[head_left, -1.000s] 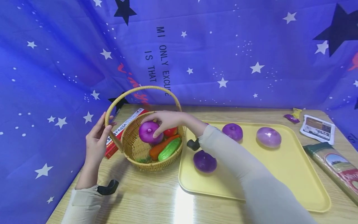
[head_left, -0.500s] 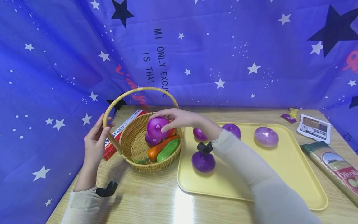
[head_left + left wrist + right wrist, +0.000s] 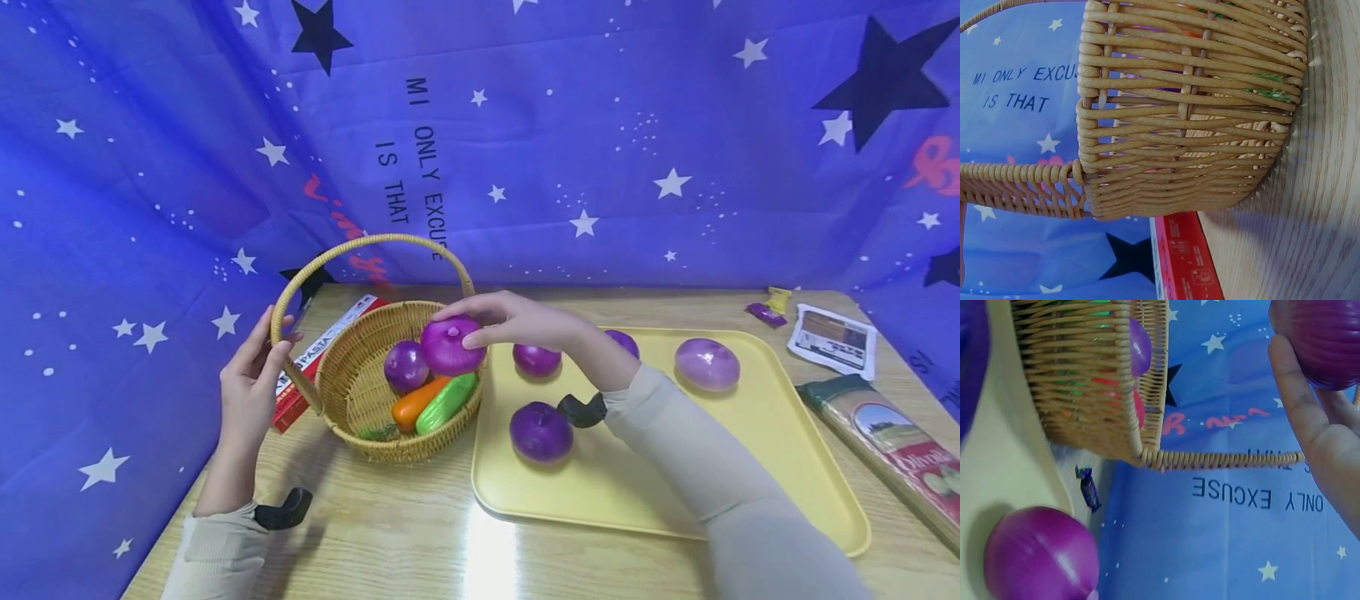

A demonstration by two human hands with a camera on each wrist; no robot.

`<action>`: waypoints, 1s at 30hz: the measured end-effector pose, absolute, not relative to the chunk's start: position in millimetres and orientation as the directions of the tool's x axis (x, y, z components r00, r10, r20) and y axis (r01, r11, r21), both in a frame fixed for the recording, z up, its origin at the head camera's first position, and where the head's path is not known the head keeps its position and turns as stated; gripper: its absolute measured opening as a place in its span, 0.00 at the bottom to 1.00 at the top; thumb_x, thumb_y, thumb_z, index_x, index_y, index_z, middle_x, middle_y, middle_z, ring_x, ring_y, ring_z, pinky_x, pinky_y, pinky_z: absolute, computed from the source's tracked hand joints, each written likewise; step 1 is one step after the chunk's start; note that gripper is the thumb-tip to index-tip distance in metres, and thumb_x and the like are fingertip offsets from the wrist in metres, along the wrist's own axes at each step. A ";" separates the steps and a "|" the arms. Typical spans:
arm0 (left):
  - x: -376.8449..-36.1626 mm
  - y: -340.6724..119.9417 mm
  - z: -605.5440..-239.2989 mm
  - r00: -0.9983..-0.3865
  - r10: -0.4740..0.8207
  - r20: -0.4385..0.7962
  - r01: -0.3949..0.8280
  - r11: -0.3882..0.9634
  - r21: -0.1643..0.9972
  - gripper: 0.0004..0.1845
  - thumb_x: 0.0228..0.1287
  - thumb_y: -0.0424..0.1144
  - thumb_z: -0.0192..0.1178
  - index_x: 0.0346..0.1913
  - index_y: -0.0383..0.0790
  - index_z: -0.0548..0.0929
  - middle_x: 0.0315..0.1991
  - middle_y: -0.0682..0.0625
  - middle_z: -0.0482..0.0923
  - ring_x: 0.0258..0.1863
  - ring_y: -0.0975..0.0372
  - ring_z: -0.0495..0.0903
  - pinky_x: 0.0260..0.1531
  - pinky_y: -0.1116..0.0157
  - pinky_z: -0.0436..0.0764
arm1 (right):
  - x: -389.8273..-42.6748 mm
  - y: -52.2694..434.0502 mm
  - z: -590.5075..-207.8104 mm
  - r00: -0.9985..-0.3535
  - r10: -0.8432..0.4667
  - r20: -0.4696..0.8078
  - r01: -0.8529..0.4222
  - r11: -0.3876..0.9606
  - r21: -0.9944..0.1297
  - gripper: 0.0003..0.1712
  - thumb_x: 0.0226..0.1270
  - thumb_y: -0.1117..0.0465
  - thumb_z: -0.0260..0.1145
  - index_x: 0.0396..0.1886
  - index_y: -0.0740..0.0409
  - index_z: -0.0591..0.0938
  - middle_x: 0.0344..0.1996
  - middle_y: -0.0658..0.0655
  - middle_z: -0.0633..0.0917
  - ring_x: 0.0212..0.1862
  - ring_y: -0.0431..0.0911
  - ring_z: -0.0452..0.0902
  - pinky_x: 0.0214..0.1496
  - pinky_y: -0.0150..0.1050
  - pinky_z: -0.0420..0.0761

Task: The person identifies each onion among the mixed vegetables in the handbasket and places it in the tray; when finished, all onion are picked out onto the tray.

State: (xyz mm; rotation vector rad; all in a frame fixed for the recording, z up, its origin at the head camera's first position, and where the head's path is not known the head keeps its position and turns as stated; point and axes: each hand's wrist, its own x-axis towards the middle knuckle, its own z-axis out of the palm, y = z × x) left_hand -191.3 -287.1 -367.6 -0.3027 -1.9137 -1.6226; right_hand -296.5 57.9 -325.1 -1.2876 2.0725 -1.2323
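My left hand grips the left side of the handle of a wicker basket. A purple toy onion is held in the fingers of my right hand, raised at the basket's right rim. In the basket lie another purple onion, an orange carrot and a green cucumber. Something red shows over the basket rim in the right wrist view. In the left wrist view the woven wall fills the middle, with only a sliver of hand at the left edge.
Right of the basket stands a yellow tray bearing several purple onions, one nearest the front and a paler one. A red pasta box lies behind the basket. Packets and a long bag lie at right.
My right hand has lifted the onion and shifted right, from over the basket's middle to its right rim, uncovering the other onion. The left hand stays on the handle.
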 end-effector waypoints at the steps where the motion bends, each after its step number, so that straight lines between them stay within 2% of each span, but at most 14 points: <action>1: -191.2 -287.0 -367.7 -0.791 -0.206 0.576 0.534 0.224 0.815 0.24 0.67 0.28 0.52 0.66 0.41 0.69 0.52 0.56 0.81 0.46 0.71 0.83 0.49 0.80 0.78 | -296.0 60.9 -325.9 -0.501 -0.859 0.106 -0.506 0.192 -0.841 0.25 0.66 0.53 0.62 0.63 0.36 0.73 0.62 0.42 0.75 0.65 0.41 0.69 0.67 0.46 0.69; 7: -190.0 -286.3 -367.8 -0.789 -0.203 0.580 0.542 0.215 0.812 0.25 0.67 0.27 0.51 0.67 0.40 0.69 0.52 0.58 0.81 0.47 0.70 0.83 0.49 0.80 0.77 | -291.2 80.2 -326.0 -0.605 -0.792 0.087 -0.471 0.267 -0.841 0.25 0.65 0.51 0.63 0.62 0.32 0.73 0.61 0.41 0.75 0.68 0.43 0.65 0.70 0.51 0.65; 11: -190.0 -286.1 -368.0 -0.784 -0.191 0.591 0.557 0.203 0.805 0.25 0.67 0.27 0.51 0.67 0.39 0.68 0.52 0.57 0.81 0.47 0.70 0.83 0.49 0.80 0.77 | -287.6 94.1 -323.1 -0.655 -0.751 0.085 -0.460 0.307 -0.833 0.25 0.64 0.48 0.64 0.61 0.29 0.73 0.61 0.40 0.76 0.67 0.43 0.66 0.69 0.54 0.66; 16: -191.0 -286.5 -368.6 -0.776 -0.183 0.603 0.568 0.211 0.795 0.25 0.67 0.26 0.51 0.67 0.40 0.68 0.52 0.57 0.81 0.47 0.71 0.82 0.50 0.80 0.77 | -283.4 109.2 -322.6 -0.692 -0.717 0.080 -0.437 0.329 -0.837 0.26 0.63 0.46 0.64 0.61 0.29 0.73 0.62 0.42 0.75 0.67 0.45 0.66 0.68 0.56 0.67; 22: -191.2 -286.4 -367.9 -0.779 -0.187 0.598 0.563 0.210 0.799 0.25 0.67 0.27 0.51 0.67 0.39 0.68 0.52 0.57 0.81 0.47 0.72 0.82 0.50 0.81 0.77 | -277.8 124.3 -326.1 -0.718 -0.691 0.088 -0.412 0.320 -0.853 0.28 0.63 0.49 0.64 0.64 0.36 0.73 0.63 0.42 0.74 0.68 0.44 0.65 0.69 0.56 0.65; 30: -190.9 -286.3 -368.9 -0.778 -0.186 0.600 0.560 0.230 0.796 0.25 0.68 0.27 0.51 0.67 0.40 0.68 0.51 0.61 0.81 0.47 0.71 0.82 0.50 0.80 0.76 | -270.1 146.4 -332.2 -0.766 -0.635 0.098 -0.403 0.357 -0.843 0.26 0.63 0.50 0.65 0.62 0.32 0.74 0.63 0.43 0.75 0.68 0.46 0.66 0.69 0.56 0.65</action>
